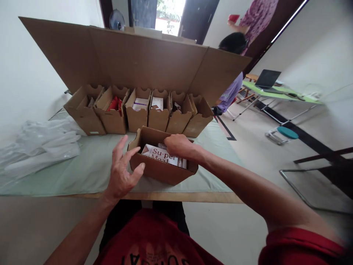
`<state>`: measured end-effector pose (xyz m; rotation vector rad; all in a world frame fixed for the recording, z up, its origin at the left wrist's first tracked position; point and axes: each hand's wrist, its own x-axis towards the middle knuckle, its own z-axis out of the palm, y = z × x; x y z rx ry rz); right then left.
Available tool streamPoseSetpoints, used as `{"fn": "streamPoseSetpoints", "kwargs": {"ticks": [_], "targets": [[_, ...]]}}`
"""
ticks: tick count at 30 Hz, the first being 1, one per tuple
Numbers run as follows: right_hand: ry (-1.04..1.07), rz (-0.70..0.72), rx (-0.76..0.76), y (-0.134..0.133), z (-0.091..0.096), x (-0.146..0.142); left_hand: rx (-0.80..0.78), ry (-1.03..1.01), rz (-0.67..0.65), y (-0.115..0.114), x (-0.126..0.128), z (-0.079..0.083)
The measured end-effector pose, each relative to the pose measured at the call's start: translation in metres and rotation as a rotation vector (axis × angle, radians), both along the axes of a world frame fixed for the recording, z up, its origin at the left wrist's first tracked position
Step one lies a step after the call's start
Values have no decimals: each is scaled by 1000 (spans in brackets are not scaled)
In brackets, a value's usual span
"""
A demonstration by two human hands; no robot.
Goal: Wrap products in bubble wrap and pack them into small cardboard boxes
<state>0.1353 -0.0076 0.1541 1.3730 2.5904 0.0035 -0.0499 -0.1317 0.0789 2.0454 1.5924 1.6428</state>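
In front of me on the table stands an open brown cardboard bin (162, 171). Inside it lies a white box printed "Su-per Meal" (160, 153). My right hand (179, 144) reaches into the bin with its fingers curled at the back of the white box; what they grip, if anything, is hidden. Just off the bin's left end my left hand (124, 165) hovers, fingers spread and holding nothing.
Behind, a row of cardboard bins with packets and boxes inside, one with a red packet (115, 104), backs onto a tall cardboard panel (138, 59). Clear plastic bags (41, 143) lie left. Other people are beyond the panel; a laptop (267, 80) sits on a green table (298, 96).
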Motion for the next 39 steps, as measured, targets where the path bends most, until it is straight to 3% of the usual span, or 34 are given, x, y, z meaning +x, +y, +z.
{"fn": "streamPoseSetpoints", "kwargs": {"ticks": [3, 5, 7, 10, 13, 17, 23, 27, 30, 34, 39], "targets": [[1, 17, 25, -2, 0, 4, -16, -16, -3, 3, 1, 1], [-6, 35, 82, -8, 11, 10, -23, -43, 0, 4, 1, 1], [7, 40, 186, -17, 31, 17, -13, -59, 10, 6, -1, 7], [120, 58, 362, -34, 68, 26, 9, -77, 3, 14, -2, 27], [354, 143, 432, -49, 95, 32, -54, -177, -110, 27, 0, 52], [633, 248, 362, -55, 105, 38, -239, -365, -276, 38, 1, 73], [991, 295, 38, -36, 97, 41, -299, -366, -395, 37, -2, 78], [776, 363, -59, -28, 87, 35, -292, -261, -406, 38, -4, 74], [674, 353, 95, -23, 81, 30, -153, -213, -198, 33, -8, 63], [428, 505, 351, -11, 60, 16, -11, -173, 110, 16, -9, 29], [95, 799, 394, 0, 33, -11, -164, -269, 82, 1, 3, -12]]}}
